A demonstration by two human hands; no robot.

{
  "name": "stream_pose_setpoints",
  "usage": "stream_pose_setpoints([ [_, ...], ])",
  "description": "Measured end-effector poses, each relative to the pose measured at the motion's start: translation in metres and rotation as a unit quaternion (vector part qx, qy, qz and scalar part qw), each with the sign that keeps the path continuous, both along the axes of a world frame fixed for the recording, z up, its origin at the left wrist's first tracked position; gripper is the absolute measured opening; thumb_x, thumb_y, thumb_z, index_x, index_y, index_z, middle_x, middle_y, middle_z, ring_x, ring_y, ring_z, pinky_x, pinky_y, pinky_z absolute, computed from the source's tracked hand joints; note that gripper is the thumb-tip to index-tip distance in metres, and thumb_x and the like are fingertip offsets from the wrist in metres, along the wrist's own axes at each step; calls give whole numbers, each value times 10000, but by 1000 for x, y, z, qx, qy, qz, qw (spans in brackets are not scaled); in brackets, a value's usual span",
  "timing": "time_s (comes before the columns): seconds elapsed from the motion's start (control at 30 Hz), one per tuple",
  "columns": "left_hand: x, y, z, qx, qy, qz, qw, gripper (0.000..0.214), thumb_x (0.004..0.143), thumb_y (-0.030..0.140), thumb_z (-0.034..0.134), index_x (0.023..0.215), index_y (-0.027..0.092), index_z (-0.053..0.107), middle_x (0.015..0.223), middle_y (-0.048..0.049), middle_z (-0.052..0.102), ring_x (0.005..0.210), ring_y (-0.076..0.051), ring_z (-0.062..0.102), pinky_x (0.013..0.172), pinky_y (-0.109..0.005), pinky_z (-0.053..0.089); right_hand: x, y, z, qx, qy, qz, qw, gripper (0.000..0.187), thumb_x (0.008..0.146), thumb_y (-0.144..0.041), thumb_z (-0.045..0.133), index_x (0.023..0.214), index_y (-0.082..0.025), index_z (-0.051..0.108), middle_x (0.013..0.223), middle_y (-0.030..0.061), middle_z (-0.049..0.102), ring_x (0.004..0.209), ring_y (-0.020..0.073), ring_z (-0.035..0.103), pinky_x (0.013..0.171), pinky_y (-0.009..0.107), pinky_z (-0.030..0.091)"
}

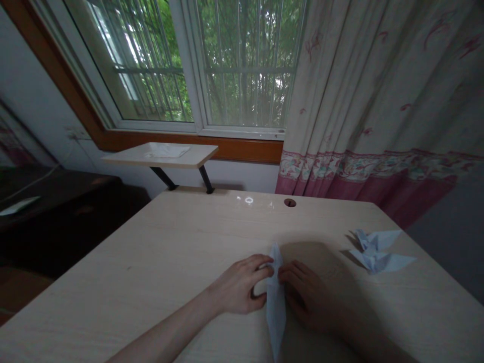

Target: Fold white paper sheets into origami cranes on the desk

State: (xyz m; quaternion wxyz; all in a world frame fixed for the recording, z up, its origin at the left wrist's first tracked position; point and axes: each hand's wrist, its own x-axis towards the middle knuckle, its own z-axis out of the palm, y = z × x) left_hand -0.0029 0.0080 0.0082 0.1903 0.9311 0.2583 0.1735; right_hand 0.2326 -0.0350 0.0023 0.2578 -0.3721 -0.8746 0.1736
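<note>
A long, narrow folded piece of pale blue paper (276, 302) lies on the light wooden desk (159, 262), pointing away from me. My left hand (242, 285) pinches its left edge with thumb and fingers curled. On the other side, my right hand (306, 292) presses the right edge, its fingertips bent against the fold. Both hands touch the paper near its upper half.
Two folded paper cranes (378, 252) sit near the desk's right edge. A cable hole (290, 202) is at the far edge. A small raised shelf (162, 154) stands at the back left below the window. A curtain (378, 101) hangs on the right; a dark cabinet (56, 201) is left.
</note>
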Motion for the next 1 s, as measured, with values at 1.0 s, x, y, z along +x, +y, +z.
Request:
stream_pose_setpoints([
  [1.0, 1, 1, -7, -50, -58, 31, 997, 324, 971, 344, 579, 1248, 185, 529, 1214, -107, 648, 1117, -239, 629, 973, -385, 508, 5, 3, -9, -59, 72, -18, 996, 336, 891, -137, 512, 1212, -236, 522, 1210, 95, 595, 1123, 223, 584, 972, 396, 500],
])
